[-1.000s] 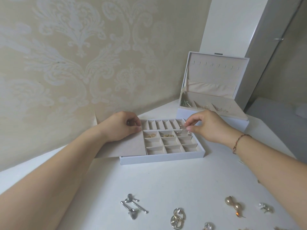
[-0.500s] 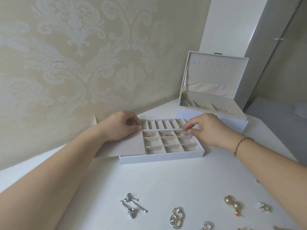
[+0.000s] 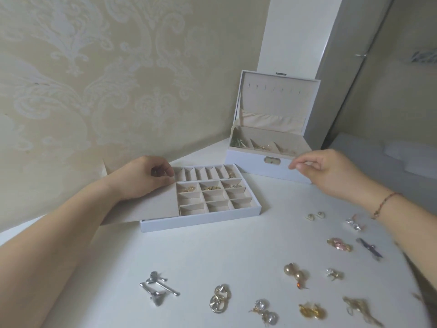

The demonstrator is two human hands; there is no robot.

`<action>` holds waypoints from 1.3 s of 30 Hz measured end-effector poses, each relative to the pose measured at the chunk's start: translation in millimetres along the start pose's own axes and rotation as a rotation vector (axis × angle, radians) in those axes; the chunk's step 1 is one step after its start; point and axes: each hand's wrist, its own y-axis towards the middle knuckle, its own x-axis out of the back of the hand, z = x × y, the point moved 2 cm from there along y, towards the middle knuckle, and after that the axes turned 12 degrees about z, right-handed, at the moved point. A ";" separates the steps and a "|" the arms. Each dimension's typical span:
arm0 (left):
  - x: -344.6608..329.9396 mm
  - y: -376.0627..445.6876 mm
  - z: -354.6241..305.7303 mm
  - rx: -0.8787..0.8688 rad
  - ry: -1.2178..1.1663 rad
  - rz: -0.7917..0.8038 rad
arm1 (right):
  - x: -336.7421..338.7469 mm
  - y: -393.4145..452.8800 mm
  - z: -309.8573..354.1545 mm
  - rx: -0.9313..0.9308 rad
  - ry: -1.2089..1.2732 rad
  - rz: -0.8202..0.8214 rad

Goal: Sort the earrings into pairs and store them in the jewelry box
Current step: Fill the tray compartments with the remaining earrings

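A white compartment tray (image 3: 201, 221) lies on the table with small gold earrings in its upper cells (image 3: 210, 187). My left hand (image 3: 144, 177) rests on the tray's beige flap (image 3: 153, 207), fingers curled at its top edge. My right hand (image 3: 328, 171) hovers empty, fingers loosely apart, to the right of the tray, in front of the open jewelry box (image 3: 267, 166). Loose earrings lie on the table: a silver pair (image 3: 156, 288), gold rings (image 3: 220, 298), pearl drops (image 3: 295, 274), crystal studs (image 3: 266, 311), a gold pair (image 3: 312, 312), a pink pair (image 3: 339, 244).
The patterned wall stands close behind the tray on the left. A grey cabinet (image 3: 354, 67) rises at the back right. More small earrings (image 3: 315, 215) and a dark blue piece (image 3: 370, 248) lie under my right forearm. Bare table shows between tray and earrings.
My right hand has let go over the tray's upper right cells and drawn back to the right, away from the tray. My left hand has stayed on the flap. The view tilted down.
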 end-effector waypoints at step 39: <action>-2.7 0.3 -6.3 -0.013 0.001 -0.001 | -14.3 -12.9 -1.2 -0.068 -0.151 0.098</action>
